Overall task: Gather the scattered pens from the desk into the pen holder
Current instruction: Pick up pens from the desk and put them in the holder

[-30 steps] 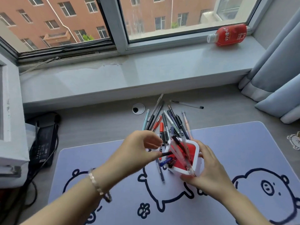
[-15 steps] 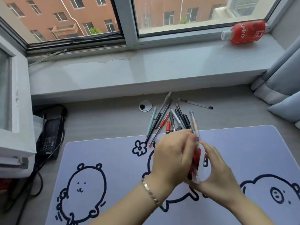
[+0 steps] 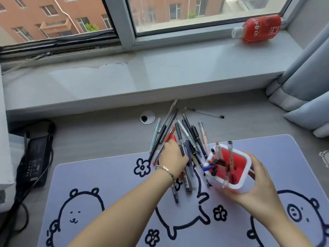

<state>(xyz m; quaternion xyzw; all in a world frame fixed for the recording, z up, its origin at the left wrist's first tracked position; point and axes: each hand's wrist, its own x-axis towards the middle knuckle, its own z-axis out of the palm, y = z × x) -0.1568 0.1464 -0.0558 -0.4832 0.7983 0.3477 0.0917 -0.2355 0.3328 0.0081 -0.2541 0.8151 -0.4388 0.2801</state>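
Nearest the camera, a pale purple desk mat (image 3: 110,202) printed with cartoon animals and flowers covers the grey desk (image 3: 92,136). On its right part the right hand (image 3: 258,186) wraps around the far side and bottom of the pen holder (image 3: 243,186), a white cup with a red inside, gripping it and tipping its mouth toward the camera and left. Several pens stand or lean in it, among them a clear pen (image 3: 229,163) slanting across the opening.

Just left of the holder, the left hand (image 3: 173,157), with a bracelet (image 3: 166,171) on its wrist, lies palm down on the pile of pens (image 3: 185,139), fingers curled over a few of them; whether it has actually closed on any pen cannot be told. The pile fans out from the mat's far edge onto the bare desk, touching the holder's left side. One thin pen (image 3: 204,112) lies apart behind the pile, near a round cable hole (image 3: 147,117).

At far left a black power brick (image 3: 34,157) sits with its cables. Beyond, a red bottle (image 3: 258,28) lies on its side on the windowsill (image 3: 142,73), and grey curtains (image 3: 306,77) hang at right.
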